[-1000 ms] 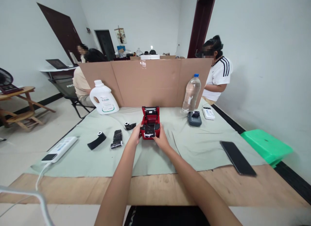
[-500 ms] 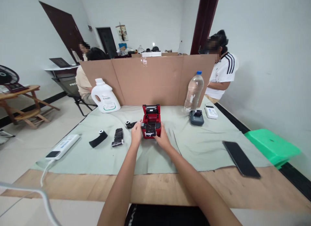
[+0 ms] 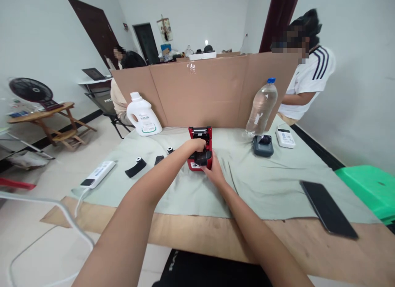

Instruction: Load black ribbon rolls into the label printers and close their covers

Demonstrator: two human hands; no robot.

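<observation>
A small red and black label printer [image 3: 193,166] stands on the cloth in front of me with its lid up. Black label strip [image 3: 201,159] hangs over its front. My left hand [image 3: 196,145] reaches over from the left into the open top, fingers curled; whatever they grip inside is hidden. Gripping the printer's right side is my right hand [image 3: 215,167], thumb near the front lower edge. To the left lie a curved black strip with a white-cored roll [image 3: 135,167], another small roll [image 3: 169,150] and a black piece [image 3: 159,159], partly behind my left forearm.
A cardboard screen [image 3: 197,93] spans the back, with a white jug [image 3: 145,116] and a water bottle [image 3: 262,108] before it. A dark grey device [image 3: 263,147], white device [image 3: 285,138] and phone [image 3: 328,208] lie right; a power strip [image 3: 98,174] left. A person [image 3: 308,81] stands beyond.
My left hand has left the printer's left side and moved into its open top. My right hand still holds the right side. The view has shifted, so things sit further right.
</observation>
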